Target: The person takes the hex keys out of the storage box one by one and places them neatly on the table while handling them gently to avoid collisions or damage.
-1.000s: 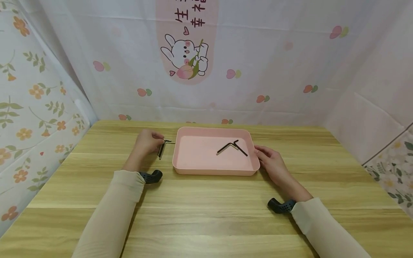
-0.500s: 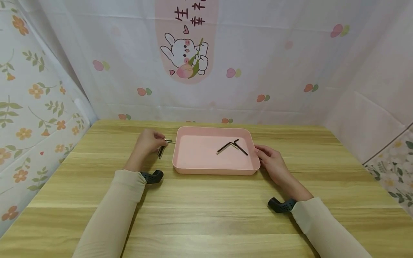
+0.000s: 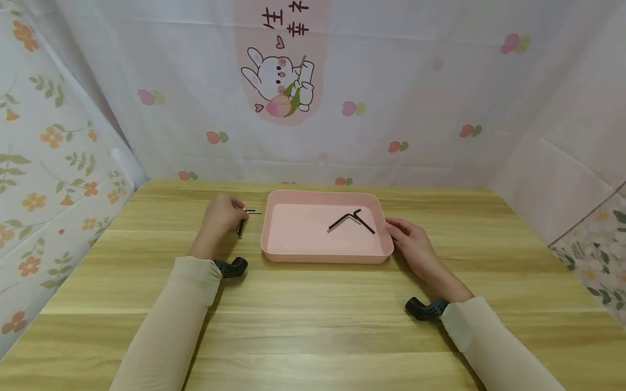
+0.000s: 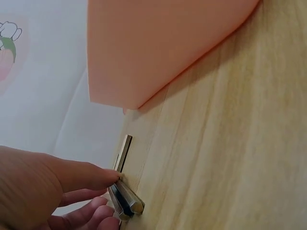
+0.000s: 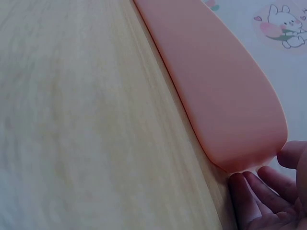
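My left hand [image 3: 221,213] pinches a small bunch of L-shaped hex keys [image 3: 241,228] between thumb and fingers, left of the pink tray [image 3: 303,258]. In the left wrist view, the thumb lies across the hex keys [image 4: 128,197] and their ends stick out on both sides, low over the wood; the exact number is unclear. At the tray's right end, my right hand [image 3: 413,245] rests its fingers and thumb against the outer wall. The right wrist view has the thumb at the rim and the fingertips [image 5: 243,189] near the tray's bottom corner. More hex keys [image 3: 364,221] lie crossed inside the tray.
The wooden table [image 3: 313,320] reaches toward me and out to both sides. Behind it hangs a white printed cloth [image 3: 401,70], with a flowered cloth [image 3: 54,163] on the left. A dark device [image 3: 232,267] sits on each wrist.
The hex keys in my left hand have shifted slightly left, so a small gap now shows between their tips and the tray. My right hand and the tray stay essentially in place.
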Action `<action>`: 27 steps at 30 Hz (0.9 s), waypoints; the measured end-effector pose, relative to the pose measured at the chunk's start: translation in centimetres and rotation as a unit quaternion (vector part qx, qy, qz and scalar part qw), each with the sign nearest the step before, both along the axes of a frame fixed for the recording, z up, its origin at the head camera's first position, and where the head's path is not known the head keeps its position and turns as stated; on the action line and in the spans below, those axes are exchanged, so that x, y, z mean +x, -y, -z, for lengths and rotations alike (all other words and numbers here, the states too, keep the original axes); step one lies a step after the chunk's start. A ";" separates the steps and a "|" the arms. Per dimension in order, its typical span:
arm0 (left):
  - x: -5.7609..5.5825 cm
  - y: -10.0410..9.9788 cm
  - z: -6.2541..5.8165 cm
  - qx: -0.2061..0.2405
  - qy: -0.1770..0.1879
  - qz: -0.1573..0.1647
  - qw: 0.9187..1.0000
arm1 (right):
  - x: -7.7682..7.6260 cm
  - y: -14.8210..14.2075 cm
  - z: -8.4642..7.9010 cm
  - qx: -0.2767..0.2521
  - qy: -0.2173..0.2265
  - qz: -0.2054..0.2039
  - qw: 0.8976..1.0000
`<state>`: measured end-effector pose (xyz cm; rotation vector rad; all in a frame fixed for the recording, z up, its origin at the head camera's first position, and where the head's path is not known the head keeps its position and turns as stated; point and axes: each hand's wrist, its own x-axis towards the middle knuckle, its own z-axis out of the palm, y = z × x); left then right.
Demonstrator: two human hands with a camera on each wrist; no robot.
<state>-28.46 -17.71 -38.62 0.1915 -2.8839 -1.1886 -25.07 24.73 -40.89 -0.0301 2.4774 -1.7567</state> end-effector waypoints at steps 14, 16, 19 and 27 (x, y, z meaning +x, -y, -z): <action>0.7 0.3 -0.7 -0.013 0.003 0.000 1.000 | -0.1 0.4 0.2 -0.002 -0.002 -0.004 1.000; 0.7 0.2 -0.9 -0.014 0.005 0.002 1.000 | -0.1 0.4 0.2 -0.001 -0.001 -0.003 1.000; 0.7 -0.1 -1.3 -0.010 0.004 0.007 1.000 | -0.1 0.3 0.3 -0.003 0.000 -0.002 1.000; 0.6 -1.4 -2.6 0.016 -0.006 0.025 1.000 | 0.0 -0.1 0.1 -0.020 0.000 -0.005 1.000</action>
